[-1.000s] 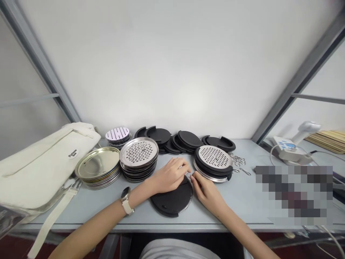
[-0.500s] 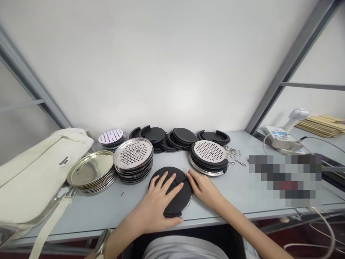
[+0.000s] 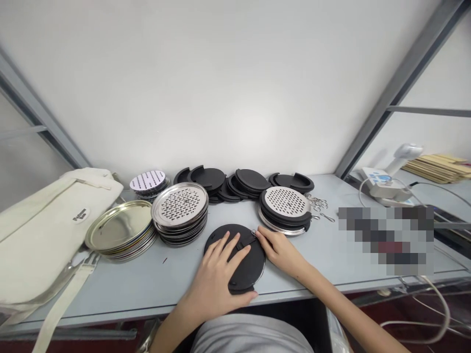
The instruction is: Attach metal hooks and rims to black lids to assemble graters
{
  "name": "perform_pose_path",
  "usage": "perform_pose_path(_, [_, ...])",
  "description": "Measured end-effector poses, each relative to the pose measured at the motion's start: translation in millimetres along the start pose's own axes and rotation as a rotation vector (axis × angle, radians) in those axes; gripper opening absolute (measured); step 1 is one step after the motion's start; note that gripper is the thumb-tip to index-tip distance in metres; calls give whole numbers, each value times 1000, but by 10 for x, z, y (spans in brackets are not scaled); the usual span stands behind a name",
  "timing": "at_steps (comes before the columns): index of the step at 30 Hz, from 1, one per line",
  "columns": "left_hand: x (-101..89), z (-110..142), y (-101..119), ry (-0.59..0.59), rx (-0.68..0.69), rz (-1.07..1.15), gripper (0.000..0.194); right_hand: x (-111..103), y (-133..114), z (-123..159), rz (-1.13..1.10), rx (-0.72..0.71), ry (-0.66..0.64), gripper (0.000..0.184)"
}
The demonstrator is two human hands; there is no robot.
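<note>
On the table in front of me lies a round black disc (image 3: 252, 267) with a shiny metal edge at its lower right. My left hand (image 3: 221, 269) rests spread over it, fingers apart and thumb along the near rim. At the disc's upper right edge my right hand (image 3: 277, 250) pinches a small wire hook (image 3: 253, 232), whose far end reaches onto the disc. Behind it stand a stack of perforated metal discs (image 3: 180, 206) and a perforated disc in a black holder (image 3: 289, 202). Loose wire hooks (image 3: 318, 202) lie right of that holder.
Gold-coloured metal lids (image 3: 119, 228) are stacked at the left beside a cream bag (image 3: 55, 225). Black round parts (image 3: 252, 180) line the wall, with white-labelled discs (image 3: 147, 181) at their left. A white device with a cable (image 3: 390, 181) stands right. The table's front edge (image 3: 353, 287) is close.
The view has shifted slightly. The black disc has turned a little under my left hand, whose thumb sits farther right. My right hand keeps its pinch on the wire hook.
</note>
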State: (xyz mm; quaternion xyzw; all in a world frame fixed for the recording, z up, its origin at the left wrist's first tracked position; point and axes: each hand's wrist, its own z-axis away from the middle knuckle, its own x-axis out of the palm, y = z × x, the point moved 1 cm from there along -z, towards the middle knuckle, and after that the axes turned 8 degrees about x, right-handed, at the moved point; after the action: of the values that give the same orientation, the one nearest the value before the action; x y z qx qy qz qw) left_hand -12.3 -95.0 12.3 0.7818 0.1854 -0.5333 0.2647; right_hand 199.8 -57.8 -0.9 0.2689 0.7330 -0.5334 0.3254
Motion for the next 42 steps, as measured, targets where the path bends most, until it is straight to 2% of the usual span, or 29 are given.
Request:
perform_pose_path(24, [34, -2, 53, 60, -41, 2, 80, 7, -10, 25, 7, -28, -11, 26])
perform_pose_path(32, [42, -12, -40, 65, -77, -55, 81, 63, -23, 76, -6, 17, -21, 30])
perform_pose_path(38, [26, 0, -65, 37, -48, -51, 80, 43, -7, 42, -37, 47, 45, 27])
perform_pose_path(42, [14, 12, -70, 35, -17, -49, 78, 45, -4, 40, -24, 56, 39, 23])
